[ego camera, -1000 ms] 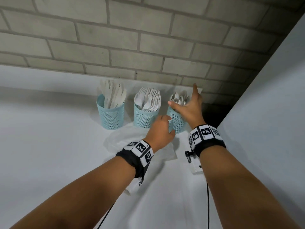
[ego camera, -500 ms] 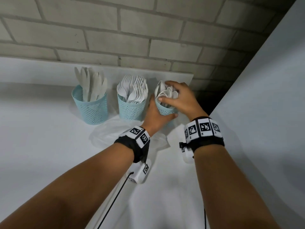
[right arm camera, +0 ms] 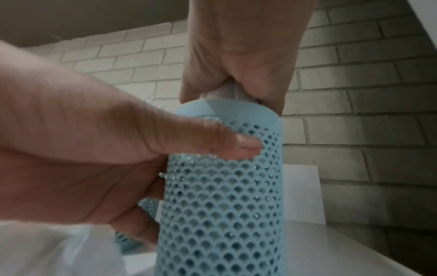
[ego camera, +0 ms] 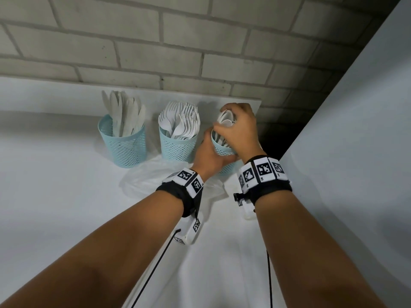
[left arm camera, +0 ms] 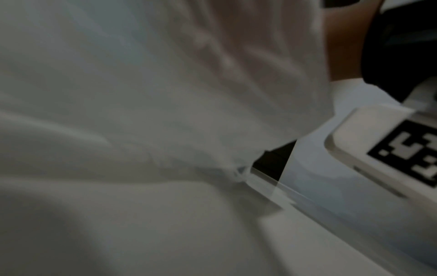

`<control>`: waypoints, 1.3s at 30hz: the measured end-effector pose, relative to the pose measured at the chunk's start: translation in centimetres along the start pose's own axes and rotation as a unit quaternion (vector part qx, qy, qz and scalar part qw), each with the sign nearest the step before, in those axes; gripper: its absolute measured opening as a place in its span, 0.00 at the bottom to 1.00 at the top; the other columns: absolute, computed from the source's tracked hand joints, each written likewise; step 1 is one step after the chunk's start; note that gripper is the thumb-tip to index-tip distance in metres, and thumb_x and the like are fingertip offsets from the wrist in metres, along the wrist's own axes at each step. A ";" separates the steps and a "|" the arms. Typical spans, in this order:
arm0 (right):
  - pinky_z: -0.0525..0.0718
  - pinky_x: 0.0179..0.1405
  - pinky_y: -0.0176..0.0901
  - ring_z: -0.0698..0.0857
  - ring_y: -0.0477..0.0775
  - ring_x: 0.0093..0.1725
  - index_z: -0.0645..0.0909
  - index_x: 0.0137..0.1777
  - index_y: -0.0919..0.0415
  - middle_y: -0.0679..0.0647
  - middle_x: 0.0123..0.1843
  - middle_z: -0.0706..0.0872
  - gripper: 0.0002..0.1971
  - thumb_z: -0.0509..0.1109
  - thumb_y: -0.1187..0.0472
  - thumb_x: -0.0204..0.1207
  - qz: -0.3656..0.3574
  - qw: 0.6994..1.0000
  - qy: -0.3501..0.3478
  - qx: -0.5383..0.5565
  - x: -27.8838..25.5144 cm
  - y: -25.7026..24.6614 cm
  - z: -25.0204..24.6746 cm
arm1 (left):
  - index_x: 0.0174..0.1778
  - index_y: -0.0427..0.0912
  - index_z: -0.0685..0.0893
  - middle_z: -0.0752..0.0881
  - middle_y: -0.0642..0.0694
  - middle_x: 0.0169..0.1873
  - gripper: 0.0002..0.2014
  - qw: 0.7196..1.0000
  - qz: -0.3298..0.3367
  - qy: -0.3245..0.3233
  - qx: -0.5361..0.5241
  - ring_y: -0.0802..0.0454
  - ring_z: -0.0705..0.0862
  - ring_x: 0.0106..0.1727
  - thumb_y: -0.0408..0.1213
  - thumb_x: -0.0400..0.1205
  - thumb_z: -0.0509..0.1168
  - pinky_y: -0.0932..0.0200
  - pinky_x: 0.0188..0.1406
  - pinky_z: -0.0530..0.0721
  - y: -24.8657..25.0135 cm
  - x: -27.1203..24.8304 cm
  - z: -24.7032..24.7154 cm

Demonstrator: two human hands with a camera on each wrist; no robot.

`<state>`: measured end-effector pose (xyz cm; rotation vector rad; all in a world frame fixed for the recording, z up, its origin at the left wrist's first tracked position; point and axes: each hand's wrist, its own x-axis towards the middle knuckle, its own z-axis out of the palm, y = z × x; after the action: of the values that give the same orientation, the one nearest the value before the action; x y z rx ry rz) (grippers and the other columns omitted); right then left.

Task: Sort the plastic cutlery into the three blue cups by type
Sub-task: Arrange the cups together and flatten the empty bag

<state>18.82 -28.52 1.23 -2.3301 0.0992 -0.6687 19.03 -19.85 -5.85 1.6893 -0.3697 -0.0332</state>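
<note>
Nearest, at six o'clock: two bare forearms with black bands and white coded tags, reaching away over a plain white tabletop [ego camera: 55, 196]. Just past the wrists, at eleven o'clock from them, a crumpled clear plastic bag [ego camera: 144, 181] lying flat on the table; filling most of the blurred left wrist view.

Next out, at twelve o'clock: left hand [ego camera: 209, 156] wrapped round the side wall of the rightmost pale blue perforated plastic cup [right arm camera: 224, 196], thumb pressed across the mesh, fingers curled behind. Right hand [ego camera: 240, 130] directly above, fingers bunched down over the rim and closed on the cluster of white plastic spoons [ego camera: 226, 121] standing in that cup. Long axis of spoons and cup upright, so any seating push runs straight down, any lift straight up. Right hand the one on the cutlery; left merely steadying.

At ten o'clock from the hands, close beside: middle blue mesh cup [ego camera: 178, 145] packed with white plastic forks [ego camera: 180, 121]. Further toward nine o'clock, set apart: third blue mesh cup [ego camera: 123, 145] holding white plastic knives [ego camera: 124, 112].

No loose cutlery visible on the table; sorting probably near done.

Beyond, a pale painted brick wall [ego camera: 200, 52]; at two o'clock, a smooth grey panel [ego camera: 355, 130].
</note>
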 end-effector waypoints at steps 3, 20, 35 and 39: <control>0.83 0.56 0.47 0.81 0.60 0.58 0.83 0.54 0.57 0.55 0.57 0.77 0.17 0.77 0.61 0.64 -0.006 0.998 0.042 0.053 0.3 0.1 -0.6 | 0.74 0.42 0.63 0.79 0.46 0.64 0.48 1.000 -0.007 -0.001 -0.012 0.52 0.80 0.63 0.37 0.60 0.83 0.53 0.66 0.79 -0.2 0.2 0.0; 0.80 0.64 0.51 0.78 0.56 0.66 0.76 0.70 0.49 0.54 0.69 0.77 0.32 0.72 0.38 0.67 -0.012 0.998 -0.001 -0.054 0.6 1.2 1.0 | 0.77 0.41 0.59 0.75 0.45 0.71 0.52 0.999 -0.024 -0.028 -0.002 0.53 0.75 0.70 0.39 0.62 0.82 0.52 0.73 0.73 -0.5 0.6 -0.2; 0.84 0.50 0.49 0.83 0.54 0.50 0.86 0.47 0.59 0.55 0.49 0.84 0.13 0.73 0.59 0.62 -0.090 0.995 -0.043 -0.026 1.1 -0.1 1.0 | 0.77 0.38 0.59 0.75 0.44 0.70 0.49 0.999 -0.021 0.003 0.030 0.51 0.74 0.70 0.38 0.64 0.81 0.62 0.69 0.71 -0.7 1.0 0.0; 0.80 0.46 0.37 0.80 0.50 0.44 0.84 0.54 0.63 0.59 0.51 0.82 0.15 0.72 0.62 0.67 -0.068 0.989 0.132 0.009 1.0 0.7 0.7 | 0.76 0.40 0.62 0.77 0.44 0.68 0.49 1.000 -0.020 0.008 0.005 0.50 0.77 0.68 0.37 0.62 0.82 0.57 0.69 0.75 -0.7 1.0 0.1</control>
<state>20.07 -28.90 0.77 -2.2355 0.0545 -1.0397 20.08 -20.07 -6.40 1.7068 -0.3243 -0.0465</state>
